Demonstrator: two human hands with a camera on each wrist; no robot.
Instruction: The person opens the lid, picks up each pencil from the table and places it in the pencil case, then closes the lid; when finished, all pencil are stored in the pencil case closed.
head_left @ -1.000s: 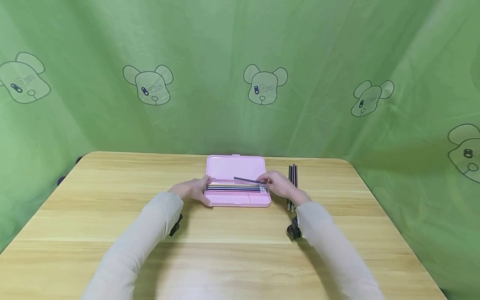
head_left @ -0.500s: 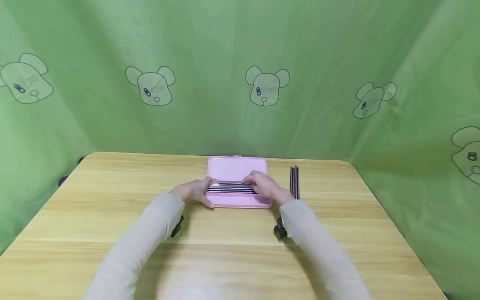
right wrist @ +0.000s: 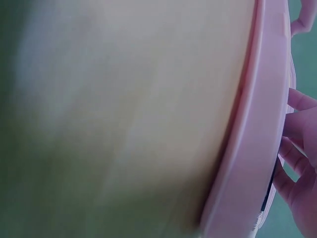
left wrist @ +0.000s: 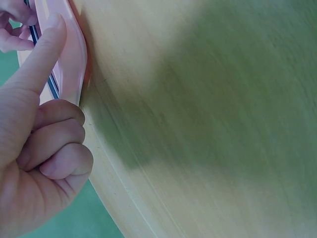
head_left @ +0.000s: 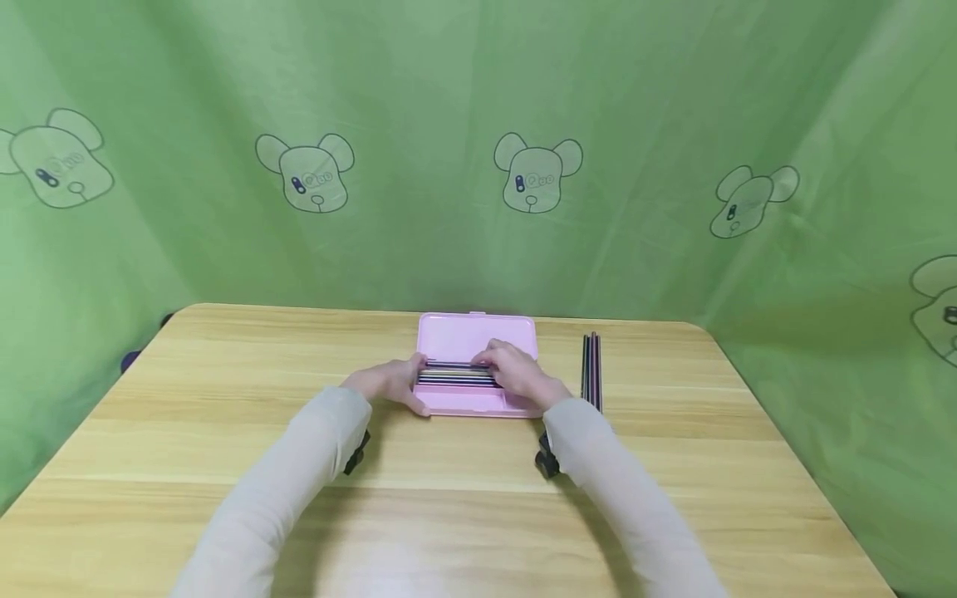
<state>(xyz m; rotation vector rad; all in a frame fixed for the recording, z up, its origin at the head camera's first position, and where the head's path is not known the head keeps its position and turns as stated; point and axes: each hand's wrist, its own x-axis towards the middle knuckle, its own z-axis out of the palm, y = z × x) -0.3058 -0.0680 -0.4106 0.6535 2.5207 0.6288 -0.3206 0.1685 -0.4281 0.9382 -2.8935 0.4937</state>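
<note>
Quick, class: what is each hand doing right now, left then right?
Left hand: steadies the left end of the pink pencil case, forefinger straight on its rim, other fingers curled.
Right hand: rests on the pencils in the case; its grip cannot be told.

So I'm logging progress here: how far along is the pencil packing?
Done: several pencils lie in a row in the open pink case. In hand: the right hand rests on that row, and the left hand touches the case's left end. Left: a few pencils on the table, and the lid is open.
</note>
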